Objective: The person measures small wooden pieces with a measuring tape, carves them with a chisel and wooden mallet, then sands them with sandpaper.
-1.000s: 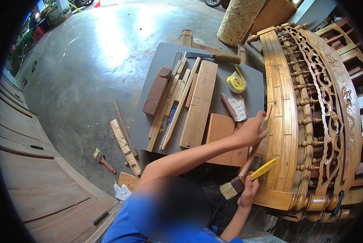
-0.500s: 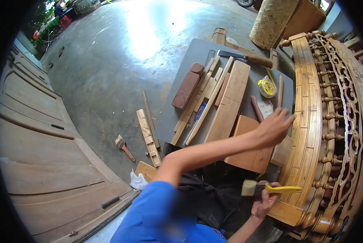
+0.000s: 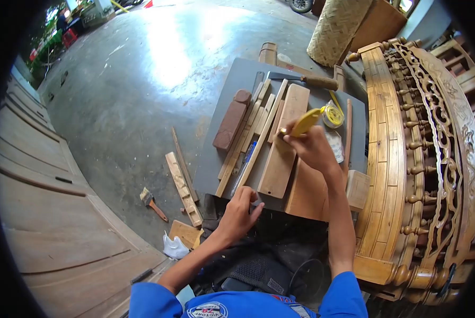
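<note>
My right hand [image 3: 314,148] is closed round a paintbrush with a yellow handle [image 3: 307,121], over the long wooden block [image 3: 276,172]. The brush's bristles are mostly hidden by the hand. My left hand [image 3: 239,216] is at the near edge of the grey board [image 3: 208,169], its thumb apart from its bent fingers. Those fingertips lie close to the lower end of a long pale wooden strip [image 3: 264,132]. Left of that strip are a blue pen [image 3: 249,153] and more wooden strips [image 3: 236,143].
A reddish-brown block [image 3: 231,121], a wooden-handled blade [image 3: 319,81], a tape measure [image 3: 333,114] and sandpaper [image 3: 335,144] lie on the board. A carved bench [image 3: 379,159] stands at right, door panels [image 3: 52,212] at left. Another paintbrush [image 3: 155,206] is on the floor.
My left hand has drawn back from the slim stick on the right to the board's near edge. My right hand has raised the paintbrush from low by the bench to over the block.
</note>
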`<state>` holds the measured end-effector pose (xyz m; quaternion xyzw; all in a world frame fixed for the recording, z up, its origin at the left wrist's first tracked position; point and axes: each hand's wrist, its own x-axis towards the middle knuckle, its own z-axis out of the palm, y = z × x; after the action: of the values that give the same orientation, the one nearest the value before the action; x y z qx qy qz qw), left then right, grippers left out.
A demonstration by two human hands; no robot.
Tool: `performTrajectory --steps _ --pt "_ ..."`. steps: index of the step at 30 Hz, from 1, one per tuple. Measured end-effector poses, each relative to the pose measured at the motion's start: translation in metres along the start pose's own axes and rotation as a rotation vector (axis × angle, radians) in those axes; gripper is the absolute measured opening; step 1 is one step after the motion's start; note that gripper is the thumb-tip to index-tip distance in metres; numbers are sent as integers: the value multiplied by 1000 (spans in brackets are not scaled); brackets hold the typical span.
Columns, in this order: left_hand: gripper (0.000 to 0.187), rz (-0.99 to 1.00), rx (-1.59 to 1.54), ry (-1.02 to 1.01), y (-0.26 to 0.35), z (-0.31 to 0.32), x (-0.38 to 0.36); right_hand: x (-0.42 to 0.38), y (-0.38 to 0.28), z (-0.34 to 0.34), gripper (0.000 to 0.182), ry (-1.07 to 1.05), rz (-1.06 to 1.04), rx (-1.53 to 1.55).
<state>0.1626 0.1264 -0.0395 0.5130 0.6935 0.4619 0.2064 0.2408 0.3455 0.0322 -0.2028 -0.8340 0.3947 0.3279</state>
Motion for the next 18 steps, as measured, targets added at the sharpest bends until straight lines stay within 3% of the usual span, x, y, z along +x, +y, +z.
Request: performTrajectory --steps 1,2,5,6,9,10,13,16,18 --pt "30 -58 -83 -20 -1 1 2 -7 -4 1 12 -8 52 110" --pt "31 -114 -167 -51 -2 2 0 -7 0 -2 13 118 31 7" --pt "39 -169 -348 -14 -5 12 3 -19 0 12 15 -55 17 -454" --pt "42 -169 -344 -8 -4 13 6 -22 -12 15 15 -155 27 -405" --pt "51 -226 -371 0 -3 13 1 -29 -31 16 11 69 118 128" --pt "54 -246 -402 -2 -3 12 2 -28 -20 17 10 185 -24 -134" --pt "59 -217 -443 -7 -6 10 5 -58 -26 25 22 -235 6 -44" --pt "59 -217 -473 -27 -14 14 -3 -76 -51 29 23 -111 43 174" --pt "57 -230 -498 -24 -13 14 -2 -89 -51 32 15 -235 -27 -49"
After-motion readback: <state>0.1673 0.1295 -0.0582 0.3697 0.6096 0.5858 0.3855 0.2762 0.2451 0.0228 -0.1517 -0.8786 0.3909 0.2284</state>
